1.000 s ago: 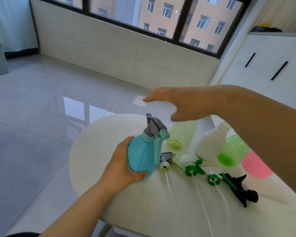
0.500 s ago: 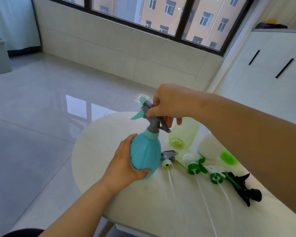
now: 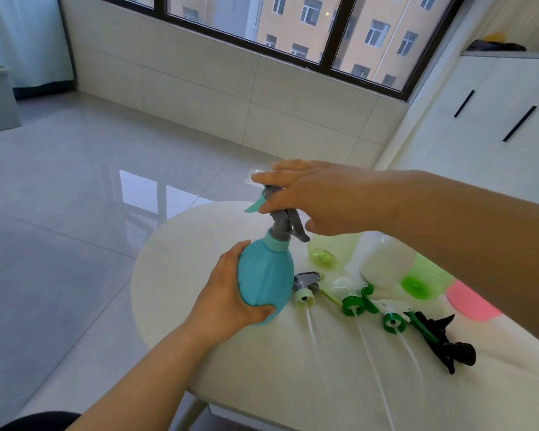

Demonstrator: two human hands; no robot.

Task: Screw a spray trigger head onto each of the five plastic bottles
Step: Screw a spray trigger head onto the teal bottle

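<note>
My left hand (image 3: 227,303) grips the round teal bottle (image 3: 266,281), held upright on the table. A grey and teal trigger head (image 3: 282,222) sits on the bottle's neck. My right hand (image 3: 321,197) hovers over that head with fingers stretched out, its palm and thumb touching the top. Several loose trigger heads with long dip tubes lie to the right: a grey one (image 3: 305,283), two green-collared ones (image 3: 353,304) (image 3: 394,320) and a black one (image 3: 445,340). Bottles lie on their sides behind: pale green (image 3: 327,251), white (image 3: 383,262), bright green (image 3: 423,279) and pink (image 3: 470,303).
The oval white table (image 3: 231,362) ends close to my left hand, with glossy tiled floor (image 3: 75,197) beyond. White cabinets (image 3: 495,119) stand at the right under a dark-framed window.
My right hand went from spread above the head, to gripping and turning it half a second ago, to fingers straightened over it now. The teal nozzle now points left, away from me.
</note>
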